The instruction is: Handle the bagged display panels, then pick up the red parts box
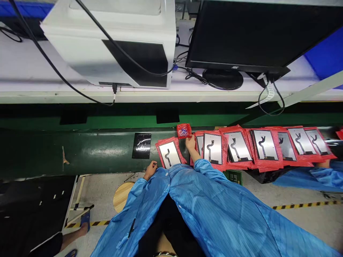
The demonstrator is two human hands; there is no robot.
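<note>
While the right hand [190,142] stretches out over the green bench [102,150], its fingers pinch the near edge of a small red packet [183,131], which sits just beyond the fingertips, at the far side of the hand. Bluish bits show through the packet's face; no writing on it can be read. Just left of that hand lies a red pouch [169,153] with a grey panel and a black curved strip on it. To its right, a long row of pouches [265,146] overlaps along the bench, running off toward another person's blue sleeve [311,176]. Further left of the single pouch sits a shiny black panel [141,145], on its own.

Left hand [150,169] now: curled loosely at the near edge of the bench, close to the body, holding nothing I can make out.

Up beyond the hands, on the shelf, a monitor [257,32] carries small letters on its lower bezel that look like "AOC". Beside it stands a white machine [112,39], cables trailing; no label readable there.
</note>
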